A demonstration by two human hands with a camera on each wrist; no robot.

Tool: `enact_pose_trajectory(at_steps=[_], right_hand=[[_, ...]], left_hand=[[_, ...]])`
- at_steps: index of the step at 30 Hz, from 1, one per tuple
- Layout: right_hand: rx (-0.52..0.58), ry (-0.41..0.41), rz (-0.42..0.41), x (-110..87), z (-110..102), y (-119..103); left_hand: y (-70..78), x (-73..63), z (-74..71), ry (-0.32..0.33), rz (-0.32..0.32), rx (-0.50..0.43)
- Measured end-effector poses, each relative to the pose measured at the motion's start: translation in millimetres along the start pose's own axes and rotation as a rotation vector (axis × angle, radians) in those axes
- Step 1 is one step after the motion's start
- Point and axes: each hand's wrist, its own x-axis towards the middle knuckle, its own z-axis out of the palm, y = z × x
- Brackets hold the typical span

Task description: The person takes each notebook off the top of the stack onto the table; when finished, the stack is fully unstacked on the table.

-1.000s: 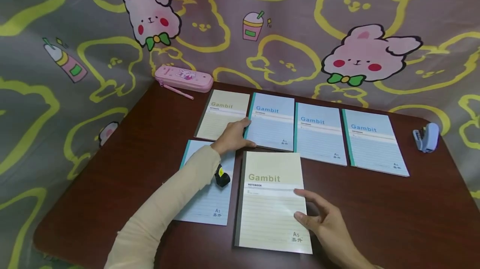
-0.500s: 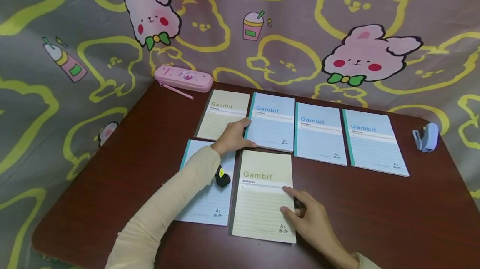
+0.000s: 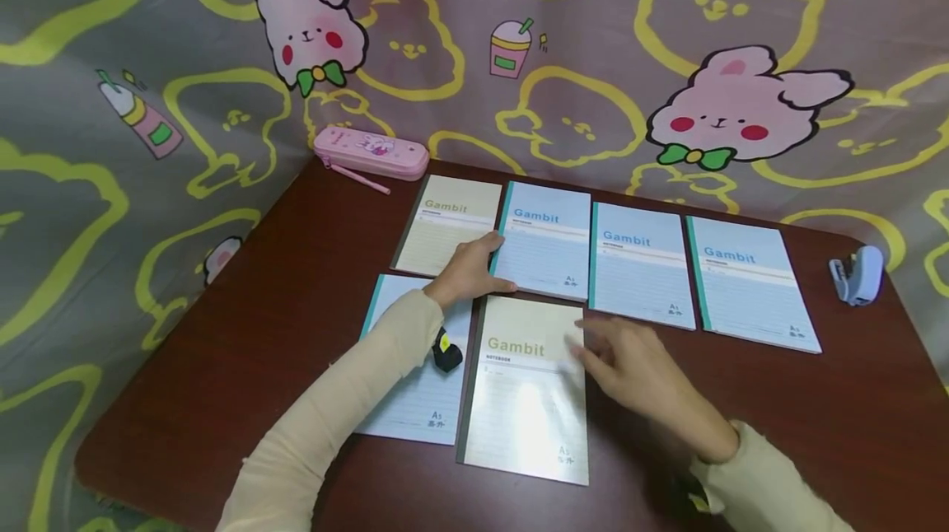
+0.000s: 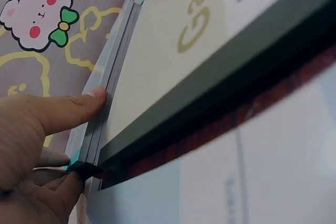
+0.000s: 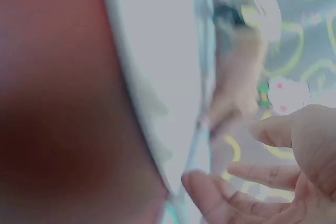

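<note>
My left hand [image 3: 470,271] rests at the lower left corner of a blue notebook [image 3: 544,244] in the back row, with its thumb along the bottom edge and its fingers by the spine. In the left wrist view, the thumb [image 4: 73,111] touches the stacked page edges. My right hand [image 3: 638,371] is blurred beside the upper right edge of a cream notebook [image 3: 530,417] in front. Its fingers [image 5: 262,177] are spread and hold nothing. Another blue notebook [image 3: 426,408] lies left of the cream one, partly hidden under my left sleeve.
A second cream notebook [image 3: 452,227] and two more blue notebooks [image 3: 643,264] [image 3: 756,285] complete the back row on the brown table [image 3: 222,334]. A pink pencil case [image 3: 371,153] and a pink pen [image 3: 359,178] lie back left. A light blue stapler [image 3: 860,275] stands at the right.
The front cream notebook has slid left and slightly away, against the back row. My right hand has let go of its edge and moved up and right. My left hand stays put.
</note>
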Motion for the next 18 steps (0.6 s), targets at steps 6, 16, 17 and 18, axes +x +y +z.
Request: enact_pose_trajectory(at_steps=[6, 16, 17, 18], right_hand=[[0.006, -0.118, 0.171, 70.4, -18, 28], [-0.054, -0.184, 0.411, 119.3, -1, 36], [-0.069, -0.172, 0.413, 121.1, 1, 36], [-0.077, -0.166, 0.416, 122.8, 3, 35]], left_hand=[[-0.2, 0.6, 5.8, 0.004, 0.010, 0.030], [1.3, 0.0, 3.7, 0.012, 0.027, 0.046], [1.1, -0.2, 3.3, 0.017, 0.024, 0.044], [0.8, -0.4, 2.9, 0.023, 0.020, 0.038]])
